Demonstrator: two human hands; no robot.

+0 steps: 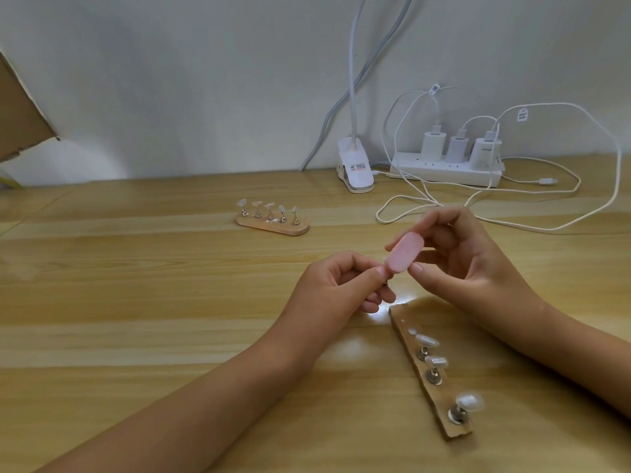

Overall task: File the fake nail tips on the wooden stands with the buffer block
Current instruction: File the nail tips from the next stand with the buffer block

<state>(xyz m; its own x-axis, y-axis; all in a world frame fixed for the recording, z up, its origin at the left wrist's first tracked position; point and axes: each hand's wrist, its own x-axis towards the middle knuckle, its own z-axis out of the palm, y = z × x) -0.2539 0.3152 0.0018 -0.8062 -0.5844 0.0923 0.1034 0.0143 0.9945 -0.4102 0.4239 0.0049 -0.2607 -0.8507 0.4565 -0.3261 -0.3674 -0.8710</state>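
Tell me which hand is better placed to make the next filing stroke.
Probably the right hand: it pinches the pink buffer block, whose lower end meets the left hand. The left fingertips pinch a small holder, seemingly lifted off the near wooden stand, so it only steadies.

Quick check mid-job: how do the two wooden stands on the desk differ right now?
The far stand lies crosswise near the clip lamp, untouched; the near stand runs away from the camera, beside the right forearm. The far stand carries five nail tips, all pegs filled; the near stand shows three clear tips, with bare wood at its far end. The far stand has rounded ends; the near stand's ends look rough. Both are wooden with metal pegs.
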